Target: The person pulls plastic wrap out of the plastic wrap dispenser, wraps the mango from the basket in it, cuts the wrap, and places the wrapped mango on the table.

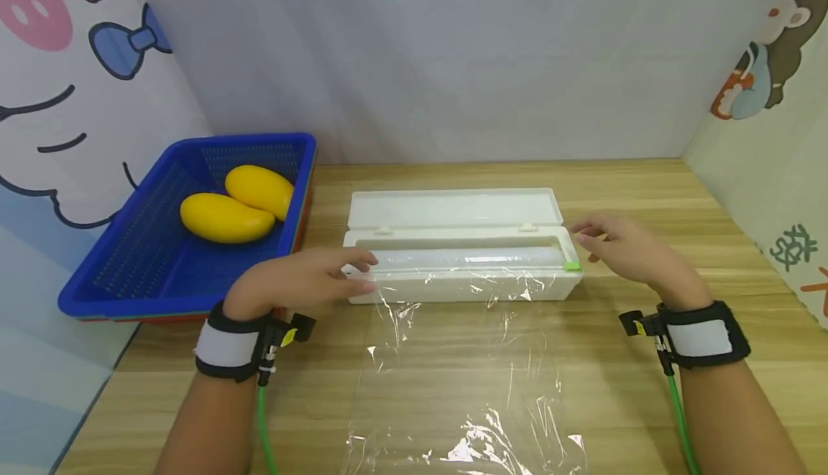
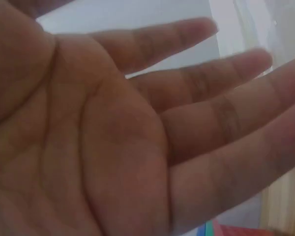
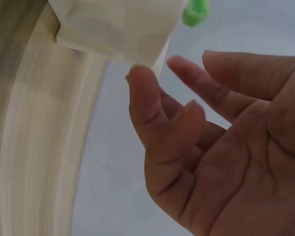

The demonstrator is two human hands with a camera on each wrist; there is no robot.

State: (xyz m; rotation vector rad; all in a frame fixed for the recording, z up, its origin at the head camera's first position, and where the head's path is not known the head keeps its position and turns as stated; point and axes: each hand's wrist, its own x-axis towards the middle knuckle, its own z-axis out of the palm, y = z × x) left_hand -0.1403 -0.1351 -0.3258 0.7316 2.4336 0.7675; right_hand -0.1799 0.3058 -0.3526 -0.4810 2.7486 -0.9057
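A white cling film dispenser [image 1: 456,288] stands on the table with its lid [image 1: 456,209] laid back. Inside lies a roll of film [image 1: 466,257], and a sheet of clear cling film [image 1: 453,389] runs from it over the front toward me. A green slider [image 1: 572,266] sits at the box's right front corner. My left hand [image 1: 304,277] is at the box's left end, fingers extended; the left wrist view shows its bare palm. Beside the right end is my right hand [image 1: 617,245], fingers loosely bent and holding nothing, close to the box's end wall [image 3: 118,24].
At the left stands a blue basket [image 1: 175,310] with two yellow mangoes [image 1: 226,218] [image 1: 259,187] in it, stacked on a red one. A pale curtain [image 1: 440,65] closes off the back, and printed panels stand at both sides.
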